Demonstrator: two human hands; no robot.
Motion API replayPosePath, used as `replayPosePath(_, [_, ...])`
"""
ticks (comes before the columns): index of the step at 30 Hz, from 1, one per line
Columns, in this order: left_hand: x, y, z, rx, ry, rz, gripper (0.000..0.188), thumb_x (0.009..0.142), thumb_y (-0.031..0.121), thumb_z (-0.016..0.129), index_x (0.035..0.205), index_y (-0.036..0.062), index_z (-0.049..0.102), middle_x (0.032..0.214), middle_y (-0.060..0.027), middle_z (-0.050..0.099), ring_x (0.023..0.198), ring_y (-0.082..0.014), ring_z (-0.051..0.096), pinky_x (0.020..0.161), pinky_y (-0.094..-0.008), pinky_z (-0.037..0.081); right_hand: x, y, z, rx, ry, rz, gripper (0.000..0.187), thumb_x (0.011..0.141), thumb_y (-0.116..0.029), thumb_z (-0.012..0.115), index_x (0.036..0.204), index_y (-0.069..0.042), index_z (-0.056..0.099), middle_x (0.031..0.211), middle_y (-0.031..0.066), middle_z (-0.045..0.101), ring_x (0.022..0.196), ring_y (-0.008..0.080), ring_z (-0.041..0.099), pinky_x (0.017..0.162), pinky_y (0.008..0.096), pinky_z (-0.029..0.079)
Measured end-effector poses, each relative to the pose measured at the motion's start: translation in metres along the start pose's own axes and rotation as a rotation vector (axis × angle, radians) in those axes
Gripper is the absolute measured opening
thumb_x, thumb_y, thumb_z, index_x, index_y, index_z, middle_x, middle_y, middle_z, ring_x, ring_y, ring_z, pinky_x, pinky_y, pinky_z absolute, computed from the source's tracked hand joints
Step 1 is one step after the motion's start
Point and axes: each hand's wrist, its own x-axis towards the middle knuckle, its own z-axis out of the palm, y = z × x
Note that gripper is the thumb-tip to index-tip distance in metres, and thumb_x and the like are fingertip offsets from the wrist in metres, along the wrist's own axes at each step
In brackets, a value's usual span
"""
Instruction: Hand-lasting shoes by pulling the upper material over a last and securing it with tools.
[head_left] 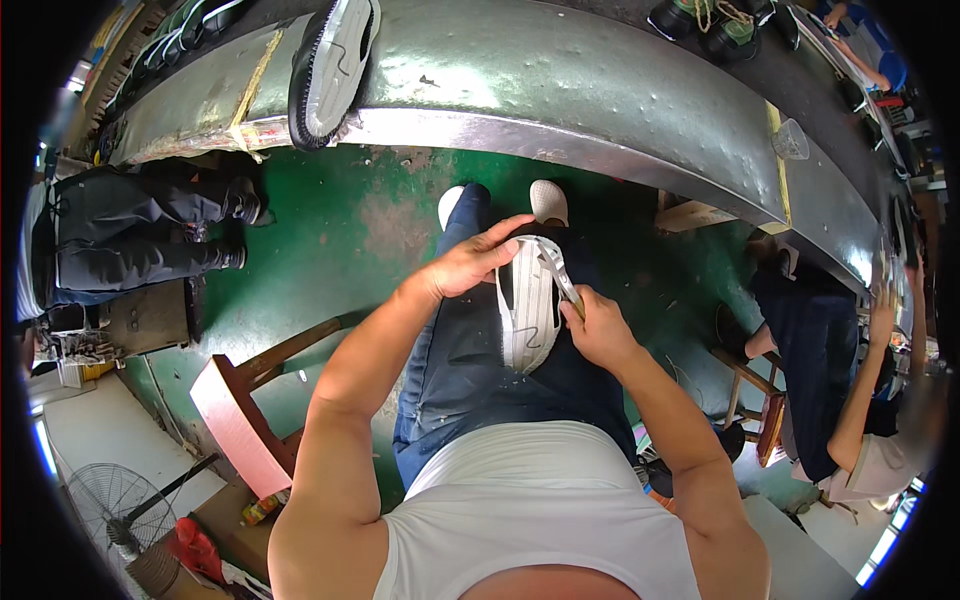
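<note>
Over my lap lies an unfinished shoe (530, 330), its pale, ribbed underside facing up and a dark squiggle drawn near the lower end. My left hand (468, 265) grips the upper left edge of this shoe, thumb and forefinger pinching close to its far end. In my closed right hand (602, 328) is a slim metal hand tool (556, 268), angled up and left against the shoe's far right edge. Its exact kind is hard to make out, and my fingers hide the handle.
A metal-topped bench (560, 70) curves across the far side, with another unfinished shoe (335, 75) on its edge. A wooden stool (245, 410) and a fan (120, 510) stand at left. People sit on both sides; one person's arm (868, 390) shows at right.
</note>
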Motion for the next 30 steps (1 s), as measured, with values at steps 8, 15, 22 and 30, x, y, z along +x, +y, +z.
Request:
replayPosePath(8, [0.009, -0.017, 0.027, -0.096, 0.317, 0.103, 0.042, 0.098, 0.016, 0.063, 0.138, 0.0097, 0.055, 0.12, -0.0035, 0.062, 0.108, -0.0115, 0.059, 0.097, -0.0286, 0.047, -0.01, -0.043, -0.024, -0.394, -0.196, 0.124, 0.019, 0.091, -0.011, 0.061, 0.099, 0.004, 0.054, 0.089, 0.0232, 0.068, 0.082, 0.0382, 0.069, 0.074, 0.0474, 0.054])
replayPosePath(15, [0.004, -0.015, 0.039, 0.257, 0.368, 0.251, 0.042, 0.097, 0.012, 0.065, 0.138, 0.0088, 0.054, 0.117, -0.0038, 0.065, 0.101, -0.0114, 0.06, 0.09, -0.0271, 0.051, -0.016, -0.057, -0.052, 0.302, -0.094, 0.105, 0.028, 0.098, -0.023, 0.056, 0.104, 0.004, 0.058, 0.079, 0.0185, 0.067, 0.076, 0.0358, 0.067, 0.069, 0.0421, 0.05])
replayPosePath(22, [-0.012, -0.056, 0.044, 0.461, 0.448, 0.093, 0.055, 0.097, 0.025, 0.062, 0.144, 0.0009, 0.045, 0.124, -0.021, 0.065, 0.116, -0.0312, 0.063, 0.101, -0.0382, 0.047, -0.002, -0.025, -0.032, 0.107, 0.001, 0.18, 0.037, 0.094, -0.034, 0.064, 0.096, 0.002, 0.056, 0.077, 0.0179, 0.066, 0.072, 0.0361, 0.066, 0.071, 0.0451, 0.051])
replayPosePath(30, [-0.029, -0.075, 0.054, 0.584, 0.399, 0.08, 0.073, 0.085, 0.003, 0.046, 0.155, 0.0025, 0.027, 0.139, -0.0272, 0.054, 0.129, -0.0325, 0.056, 0.108, -0.0338, 0.041, -0.012, 0.01, 0.004, 0.199, 0.023, 0.411, 0.045, 0.081, -0.031, 0.076, 0.103, 0.004, 0.058, 0.077, 0.0143, 0.068, 0.071, 0.0233, 0.07, 0.067, 0.037, 0.055])
